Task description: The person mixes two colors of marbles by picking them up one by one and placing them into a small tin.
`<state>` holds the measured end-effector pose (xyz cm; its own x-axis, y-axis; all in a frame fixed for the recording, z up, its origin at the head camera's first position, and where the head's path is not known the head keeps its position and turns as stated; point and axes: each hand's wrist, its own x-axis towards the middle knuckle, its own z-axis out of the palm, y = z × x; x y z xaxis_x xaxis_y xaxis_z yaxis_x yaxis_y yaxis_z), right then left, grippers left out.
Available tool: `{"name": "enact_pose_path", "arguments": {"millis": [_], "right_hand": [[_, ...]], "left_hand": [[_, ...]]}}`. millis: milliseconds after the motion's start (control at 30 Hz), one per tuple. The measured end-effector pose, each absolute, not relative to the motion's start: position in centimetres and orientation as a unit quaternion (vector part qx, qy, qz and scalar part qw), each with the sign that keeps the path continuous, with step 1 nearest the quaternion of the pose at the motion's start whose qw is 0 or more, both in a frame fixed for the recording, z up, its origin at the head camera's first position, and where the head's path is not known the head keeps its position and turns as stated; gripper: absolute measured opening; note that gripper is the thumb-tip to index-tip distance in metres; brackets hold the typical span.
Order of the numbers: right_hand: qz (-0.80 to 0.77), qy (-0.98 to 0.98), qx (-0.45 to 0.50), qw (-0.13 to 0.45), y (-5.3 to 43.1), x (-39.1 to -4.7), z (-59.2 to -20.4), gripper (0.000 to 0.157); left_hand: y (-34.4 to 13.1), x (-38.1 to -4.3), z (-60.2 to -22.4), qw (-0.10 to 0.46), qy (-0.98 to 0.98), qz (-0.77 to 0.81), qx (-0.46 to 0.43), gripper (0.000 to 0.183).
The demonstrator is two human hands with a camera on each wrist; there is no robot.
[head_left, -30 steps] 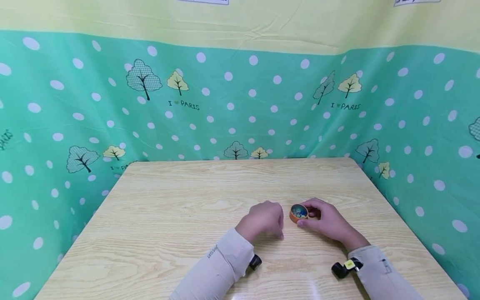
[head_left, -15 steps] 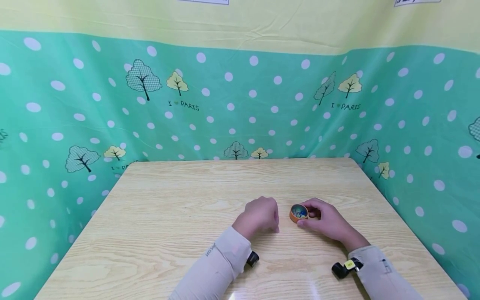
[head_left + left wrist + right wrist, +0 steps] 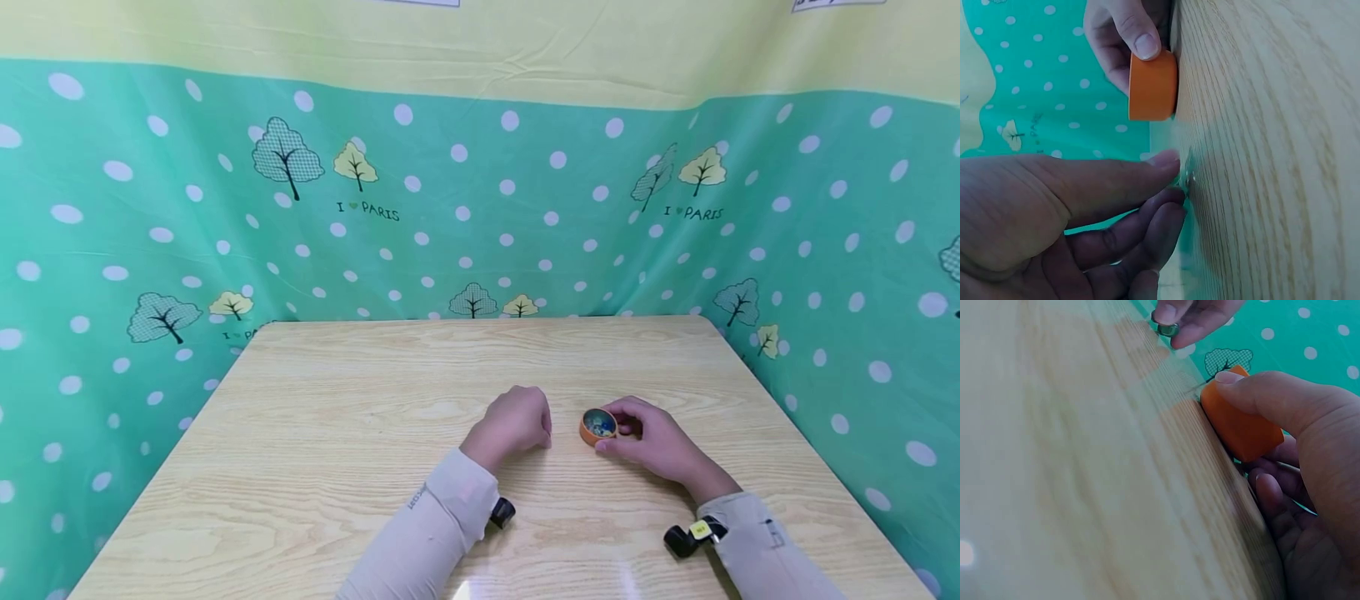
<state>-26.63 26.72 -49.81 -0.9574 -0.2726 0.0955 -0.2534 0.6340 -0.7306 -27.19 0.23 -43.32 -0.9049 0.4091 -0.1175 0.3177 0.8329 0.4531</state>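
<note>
A small round orange container (image 3: 582,435) stands on the table, with shiny blue and green pieces showing inside it. My right hand (image 3: 651,440) holds its right side, the thumb against the near wall, as the right wrist view also shows. Left of the container, my left hand (image 3: 517,421) is low over the table, apart from the container. Between its thumb and fingertips it pinches a small shiny green glass marble (image 3: 1168,329), mostly covered by the fingers. In the left wrist view the fingertips are close to the wood and the orange wall (image 3: 1152,87) is beyond them.
The pale wooden table (image 3: 337,400) reaches back to a green dotted curtain (image 3: 480,217), which also hangs along both sides. A black wrist camera (image 3: 502,512) sits under the left cuff, and another camera (image 3: 681,542) under the right.
My left hand has drawn a little to the left and farther back, away from the container. My right hand and the container have stayed in place.
</note>
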Motion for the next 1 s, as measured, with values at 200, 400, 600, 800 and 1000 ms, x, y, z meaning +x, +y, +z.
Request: {"name": "enact_pose_path", "arguments": {"millis": [200,400,600,800,1000], "right_hand": [[-0.407,0.901,-0.152,0.009,26.74,-26.66,-49.87,0.052],[-0.400,0.903,-0.158,0.004,26.65,-26.59,-49.98,0.051],[-0.388,0.907,-0.163,-0.004,26.56,-26.43,-50.03,0.051],[-0.383,0.907,-0.173,-0.006,26.45,-26.28,-50.02,0.050],[-0.379,0.906,-0.187,-0.007,26.25,-26.09,-49.85,0.049]], "left_hand": [[0.32,-27.41,-43.40,0.081,0.957,0.211,0.182,0.015],[0.48,-27.47,-43.25,0.071,0.960,0.211,0.173,0.022],[0.47,-27.42,-43.22,0.060,0.959,0.218,0.172,0.021],[0.61,-27.43,-43.21,0.025,0.959,0.230,0.164,0.017],[1.01,-27.29,-43.04,0.003,0.959,0.232,0.163,0.014]]}}
